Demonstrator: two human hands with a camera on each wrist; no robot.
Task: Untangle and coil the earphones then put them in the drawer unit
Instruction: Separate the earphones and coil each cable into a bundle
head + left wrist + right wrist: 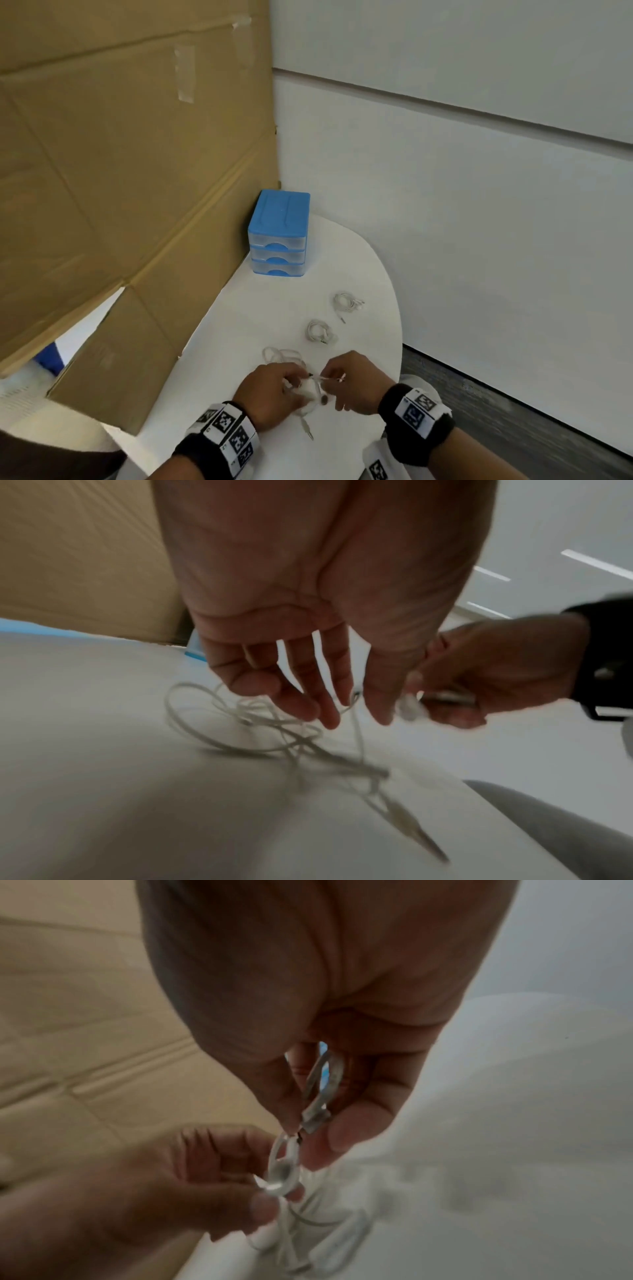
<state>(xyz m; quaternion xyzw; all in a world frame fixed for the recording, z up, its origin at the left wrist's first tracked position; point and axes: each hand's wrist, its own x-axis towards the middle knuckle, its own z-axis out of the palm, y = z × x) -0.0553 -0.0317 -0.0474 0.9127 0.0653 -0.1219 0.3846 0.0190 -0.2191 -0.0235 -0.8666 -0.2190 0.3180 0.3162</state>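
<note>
A tangled white pair of earphones [287,358] lies on the white table [260,308] near its front edge. My left hand [274,389] pinches an earbud [281,1176] of it between thumb and fingers. My right hand [354,382] pinches the cable's white inline piece [315,1115] just beside the left one. In the left wrist view loose loops [236,723] trail from my left hand [342,710] onto the table, and the jack plug [309,432] lies toward me. The blue drawer unit [279,236] stands at the table's far end, all three drawers closed.
Two coiled white earphones [347,303] [320,333] lie between my hands and the drawer unit. A large cardboard sheet [120,171] leans along the table's left side. White wall panels [479,205] stand to the right, with dark floor [513,411] below.
</note>
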